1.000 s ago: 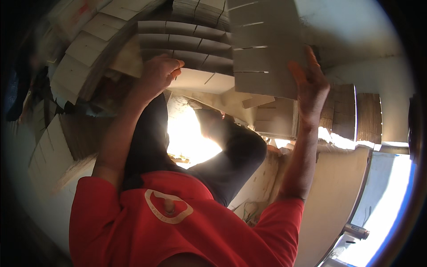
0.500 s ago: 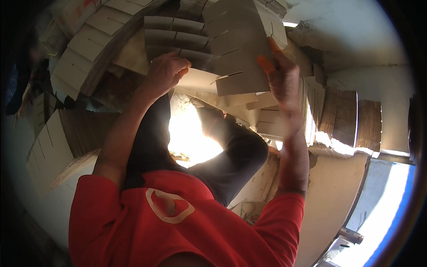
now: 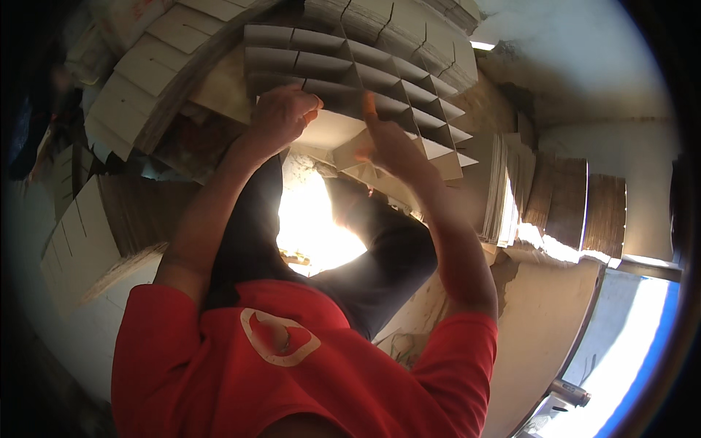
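A cardboard divider grid (image 3: 380, 80) of crossed, slotted strips stands upright in front of me, its cells facing up. At its near left edge my left hand (image 3: 285, 113) is closed, the curled fingers against the nearest strip; the knuckles hide part of the grip. My right hand (image 3: 394, 146) is at the middle of the near edge, one finger stretched against the grid and the others apart. It appears to hold nothing, though some fingers are blurred. Beneath the grid's near side lies a pale cardboard piece (image 3: 332, 131).
Stacks of slotted cardboard stand behind the grid (image 3: 394, 29), at the far left (image 3: 157, 58) and at the left (image 3: 87, 226). More cardboard bundles (image 3: 562, 193) line the right side. My dark-trousered legs (image 3: 387, 255) are bent below, with bright light between them.
The broad slotted cardboard sheet in my right hand no longer shows face-on; crossed cells show there instead. My right hand has let go and moved left. My left hand has barely shifted.
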A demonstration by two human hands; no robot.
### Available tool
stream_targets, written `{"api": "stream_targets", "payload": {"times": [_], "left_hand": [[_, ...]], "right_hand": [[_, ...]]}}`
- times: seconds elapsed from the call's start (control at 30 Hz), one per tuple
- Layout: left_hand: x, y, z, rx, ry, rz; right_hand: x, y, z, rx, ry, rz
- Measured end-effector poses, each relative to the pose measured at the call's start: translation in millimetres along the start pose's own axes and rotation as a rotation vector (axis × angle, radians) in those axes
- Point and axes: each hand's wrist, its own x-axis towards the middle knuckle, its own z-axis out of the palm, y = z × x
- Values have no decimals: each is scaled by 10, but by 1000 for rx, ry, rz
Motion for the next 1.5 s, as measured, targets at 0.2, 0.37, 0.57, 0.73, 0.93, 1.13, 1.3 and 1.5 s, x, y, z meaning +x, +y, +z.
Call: {"api": "stream_targets", "payload": {"times": [0.2, 0.37, 0.57, 0.73, 0.93, 1.13, 1.3, 1.5], "left_hand": [[-1, -51, -10, 43, -28, 57], [-55, 90, -248, -12, 0, 73], [-164, -97, -362, 122, 28, 4], [-168, -141, -345, 146, 14, -21], [-173, -165, -328, 153, -6, -67], [-179, -200, -353, 29, -56, -109], [-243, -230, -294, -203, -13, -232], [-247, -220, -258, -242, -13, -206]], "right_hand": [[-109, -170, -153, -128, 197, 108], [-939, 839, -123, -573, 989, 259], [-1879, 1475, 130, -757, 737, 904], [-2028, 1718, 110, -547, 751, 769], [-2037, 1593, -155, -202, 783, 1037], [-1811, 1012, -594, -231, 1409, 607], [-1195, 182, -1022, 149, 1243, 113], [-519, -382, -967, 361, 787, 3]]}}
